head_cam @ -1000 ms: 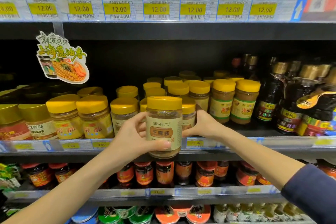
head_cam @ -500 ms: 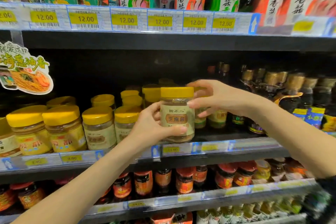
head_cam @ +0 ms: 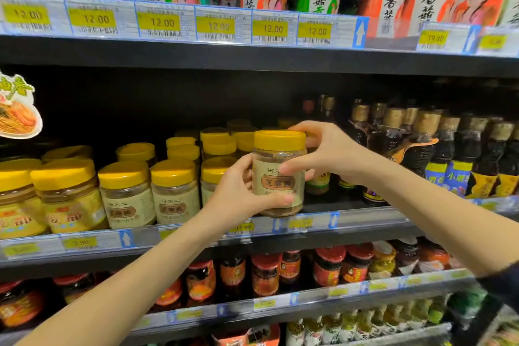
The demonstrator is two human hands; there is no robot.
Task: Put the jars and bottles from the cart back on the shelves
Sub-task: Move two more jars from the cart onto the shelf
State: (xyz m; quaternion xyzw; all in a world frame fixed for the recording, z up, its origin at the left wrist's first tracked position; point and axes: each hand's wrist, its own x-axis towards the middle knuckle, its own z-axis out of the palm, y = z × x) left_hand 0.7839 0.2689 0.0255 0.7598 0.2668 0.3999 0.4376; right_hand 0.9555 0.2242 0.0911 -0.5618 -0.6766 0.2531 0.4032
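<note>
Gripping one yellow-lidded jar (head_cam: 279,174), both hands' fingers (head_cam: 292,168) hold it above the shelf edge (head_cam: 365,219).

Yellow price tags (head_cam: 96,19), noodle sign (head_cam: 17,118)

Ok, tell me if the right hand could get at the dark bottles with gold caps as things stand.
Probably not right away: the right hand is on the yellow-lidded jar, shared with the left hand. Once it lets go, the dark bottles stand just to its right on the same shelf, with nothing in front.
</note>
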